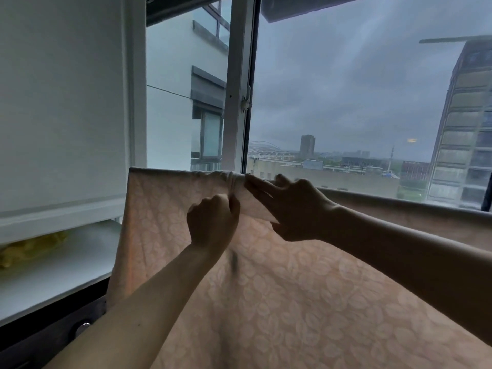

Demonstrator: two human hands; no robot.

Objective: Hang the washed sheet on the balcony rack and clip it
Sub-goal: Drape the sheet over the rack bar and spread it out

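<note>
A pale pink sheet [306, 296] with a leaf pattern hangs over a rail that runs across the view at window height; the rail itself is hidden under the cloth. My left hand [213, 222] is curled into a fist and pinches a gathered fold of the sheet just below the top edge. My right hand [292, 209] lies beside it, index and middle fingers stretched left onto the bunched cloth on the rail, thumb under a turned-up flap. I see no clip in either hand.
A white window frame post [237, 83] rises right behind the rail. A white wall and ledge [53, 267] lie at the left, with a yellow cloth [29, 249] on the ledge. A dark surface with a metal knob [83, 326] sits lower left.
</note>
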